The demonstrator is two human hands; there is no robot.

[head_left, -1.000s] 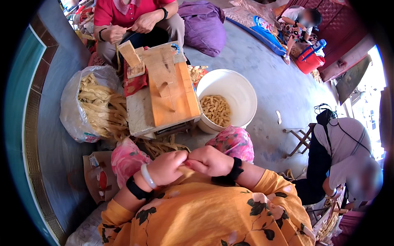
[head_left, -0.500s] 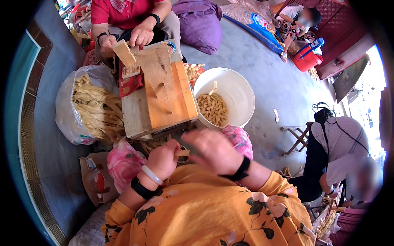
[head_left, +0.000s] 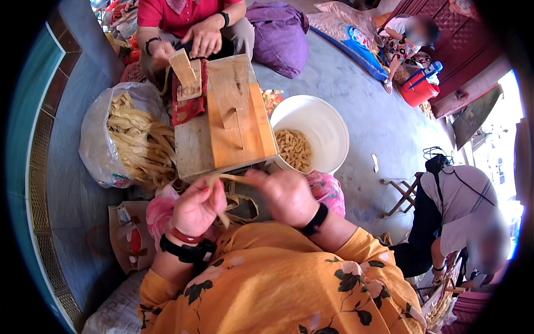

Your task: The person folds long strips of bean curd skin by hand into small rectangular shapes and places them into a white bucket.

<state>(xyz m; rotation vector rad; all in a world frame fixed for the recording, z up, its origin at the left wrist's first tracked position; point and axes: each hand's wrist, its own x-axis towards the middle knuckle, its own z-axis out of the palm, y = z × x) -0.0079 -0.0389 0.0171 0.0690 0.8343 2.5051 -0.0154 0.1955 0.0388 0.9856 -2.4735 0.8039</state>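
A flat pale-tan strip (head_left: pixel 231 177) runs between my two hands, just in front of the low work table. My left hand (head_left: pixel 194 209) is closed, pinching the strip between thumb and fingers, and a short tail hangs below it. Slightly blurred, my right hand (head_left: pixel 292 200) is closed on the strip's other end. More loose strips (head_left: pixel 245 207) loop down behind my hands, over my lap. Beyond my right hand stands a white bucket (head_left: pixel 338 125) with many small folded or knotted tan pieces (head_left: pixel 293 149) at its bottom.
A wooden board with a slanted block (head_left: pixel 245 133) rests on the table, beside a small hinged wooden press (head_left: pixel 186 75). Across it sits a co-worker in red (head_left: pixel 192 19). At left, a clear plastic bag (head_left: pixel 92 133) holds long strips. A purple sack (head_left: pixel 278 42) lies behind.
The strip, earlier a small loop at my left hand, now stretches between both hands. A piece seen high inside the bucket is gone from there. The co-worker's hand has lifted from the press.
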